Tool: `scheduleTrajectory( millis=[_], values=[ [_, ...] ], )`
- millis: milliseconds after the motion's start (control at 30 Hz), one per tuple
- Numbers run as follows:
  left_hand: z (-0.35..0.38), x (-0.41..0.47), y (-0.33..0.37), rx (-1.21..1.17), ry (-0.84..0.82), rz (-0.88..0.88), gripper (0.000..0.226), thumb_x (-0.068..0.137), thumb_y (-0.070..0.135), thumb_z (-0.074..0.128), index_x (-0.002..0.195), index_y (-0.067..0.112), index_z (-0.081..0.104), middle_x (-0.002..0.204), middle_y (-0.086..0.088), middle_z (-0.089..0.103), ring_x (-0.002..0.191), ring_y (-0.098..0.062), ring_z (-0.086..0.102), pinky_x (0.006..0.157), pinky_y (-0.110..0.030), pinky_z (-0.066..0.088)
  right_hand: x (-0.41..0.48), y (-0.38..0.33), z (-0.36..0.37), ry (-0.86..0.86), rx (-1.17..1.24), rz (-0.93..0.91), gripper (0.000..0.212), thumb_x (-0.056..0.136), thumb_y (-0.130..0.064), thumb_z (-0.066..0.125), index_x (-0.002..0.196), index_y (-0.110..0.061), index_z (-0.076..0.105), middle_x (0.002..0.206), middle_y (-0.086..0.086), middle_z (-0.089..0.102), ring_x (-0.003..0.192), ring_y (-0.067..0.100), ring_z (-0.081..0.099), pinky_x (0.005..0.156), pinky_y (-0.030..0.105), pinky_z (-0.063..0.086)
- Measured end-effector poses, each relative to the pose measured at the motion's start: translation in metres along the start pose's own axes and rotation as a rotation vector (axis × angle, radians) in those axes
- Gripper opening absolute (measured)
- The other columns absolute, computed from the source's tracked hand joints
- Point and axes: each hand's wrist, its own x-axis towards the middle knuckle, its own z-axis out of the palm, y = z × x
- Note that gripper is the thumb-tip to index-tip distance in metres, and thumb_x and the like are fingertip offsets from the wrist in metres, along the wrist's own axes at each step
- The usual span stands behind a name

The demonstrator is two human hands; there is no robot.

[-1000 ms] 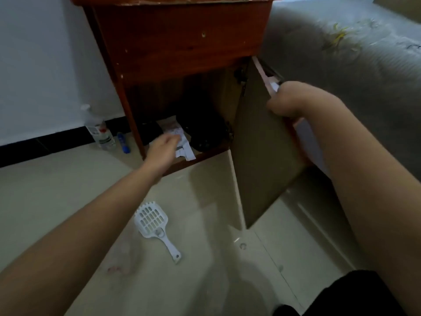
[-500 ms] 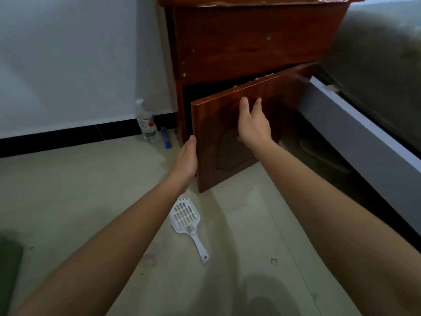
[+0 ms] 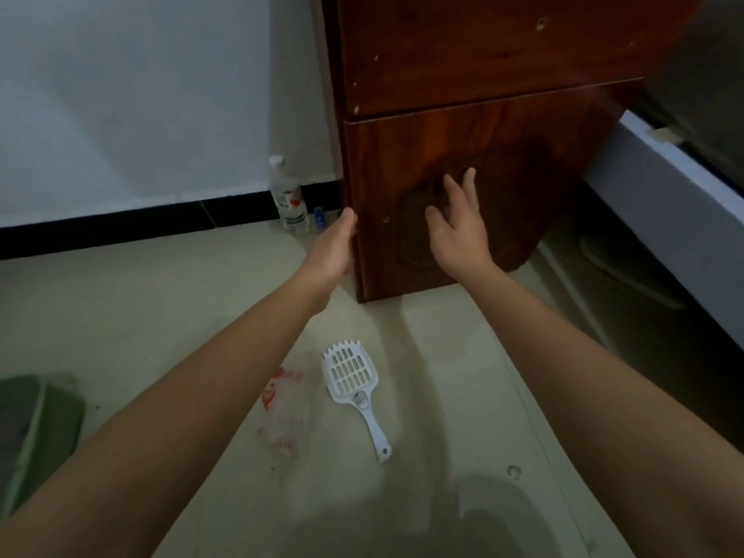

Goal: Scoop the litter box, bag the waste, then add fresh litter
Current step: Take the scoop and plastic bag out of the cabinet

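Pale, glossy floor tile runs from the white wall with its black skirting strip to the foot of a reddish-brown wooden cabinet, whose lower door sits flush with the front. The right hand lies flat against the door's carved middle panel, fingers spread and released, gripping nothing. The left hand rests along the door's left edge, its fingers loose and straight, holding nothing.

A white slotted litter scoop lies on the floor between the two forearms, toothed end toward the cabinet, handle pointing back toward the person. Just left of it, touching nothing else, lies a crumpled clear plastic bag with red print. At the far left border, part of a green litter box shows, well apart from the scoop; its contents cannot be made out.

A clear plastic bottle with a white cap stands upright against the skirting, beside the cabinet's left corner, with a small blue object next to it. On the right, a grey-white bed frame edge runs close beside the cabinet, leaving a narrow, shadowed gap. The widest bare floor lies to the left, between the wall and the litter box.
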Motion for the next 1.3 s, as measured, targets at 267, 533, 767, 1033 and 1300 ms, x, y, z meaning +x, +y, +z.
scheduleTrajectory(
  millis=[267,533,767,1033,1300],
  values=[
    [-0.076,-0.042,-0.156,0.852,0.159,-0.153,0.062,0.094,0.046,0.056,0.144,0.011,0.042,0.15,-0.017,0.04,0.134,-0.032,0.041,0.109,-0.039,0.035,-0.09,0.093,0.09,-0.436,-0.169,0.391,0.072,0.089,-0.04,0.066,0.149,-0.016,0.035,0.144,0.012,0.05,0.129,0.027,0.051,0.106,0.034,0.042],
    [-0.107,-0.071,-0.226,0.667,0.168,-0.443,0.068,0.084,0.023,0.07,0.144,0.01,0.04,0.119,-0.008,0.063,0.111,-0.026,0.06,0.088,-0.028,0.047,-0.199,0.136,0.155,-0.694,-0.512,0.436,0.059,0.077,-0.053,0.07,0.12,-0.017,0.05,0.119,0.006,0.06,0.11,0.026,0.059,0.085,0.032,0.047],
    [-0.145,-0.07,-0.215,0.349,0.36,-0.322,0.019,0.083,0.017,0.06,0.099,0.016,0.07,0.097,-0.003,0.074,0.087,-0.023,0.068,0.082,-0.036,0.055,-0.17,0.089,0.188,-0.606,-0.334,0.476,0.023,0.091,-0.034,0.052,0.099,-0.013,0.054,0.099,0.012,0.068,0.091,0.033,0.066,0.078,0.039,0.054],
    [-0.264,-0.125,-0.136,0.047,0.637,-0.18,0.008,0.087,0.015,0.063,0.079,0.014,0.063,0.074,-0.008,0.065,0.065,-0.017,0.055,0.062,-0.029,0.043,-0.113,-0.093,0.228,-0.619,-0.31,0.255,0.017,0.093,-0.031,0.047,0.085,-0.016,0.05,0.084,0.006,0.062,0.078,0.027,0.061,0.072,0.037,0.049],
    [-0.397,-0.218,-0.087,-0.091,0.917,-0.05,0.015,0.088,0.016,0.067,0.078,0.008,0.06,0.072,-0.014,0.063,0.061,-0.013,0.051,0.058,-0.034,0.046,-0.116,-0.279,0.301,-0.757,-0.256,0.003,0.018,0.092,-0.03,0.044,0.089,-0.014,0.05,0.087,0.006,0.062,0.079,0.027,0.065,0.073,0.044,0.053]
  ],
)
